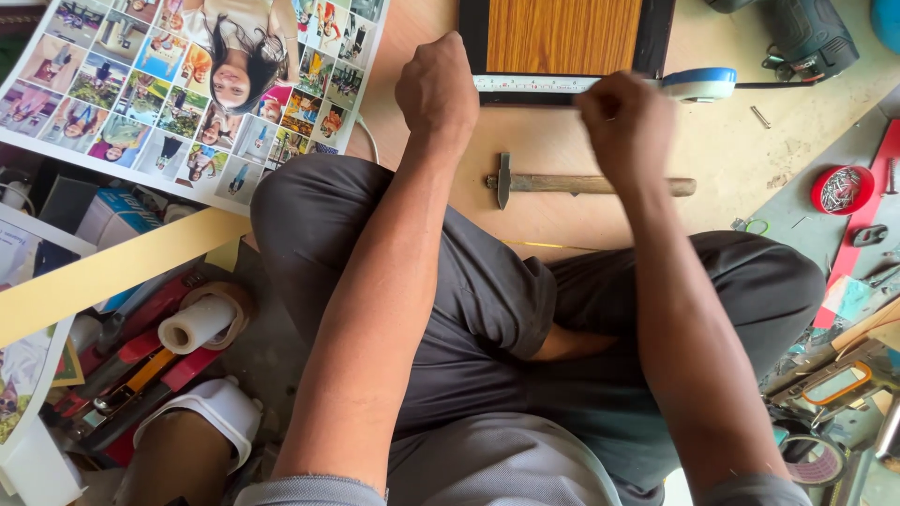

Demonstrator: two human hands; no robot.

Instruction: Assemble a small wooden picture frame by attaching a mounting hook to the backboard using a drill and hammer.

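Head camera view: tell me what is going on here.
A person sits cross-legged on the floor. The left hand presses a tape measure's blade against the lower edge of a black frame with a wood-grain panel, while the right hand holds the blade nearer its blue case. A hammer lies untouched just below.

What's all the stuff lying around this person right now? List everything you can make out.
Tape measure: one, white blade, blue case, stretched along the frame's lower edge.
Frame: one, black border, wood-grain panel, top centre.
Hammer: one, wooden handle, on the board below the frame.
Photo collage sheet: one, multicoloured, top left.
Red dish of nails: one, right.
Power drill: one, dark, top right.
Paper roll: one, white, lower left.
Left hand: closed fist, pressing on the tape.
Right hand: blurred, closed on the tape.
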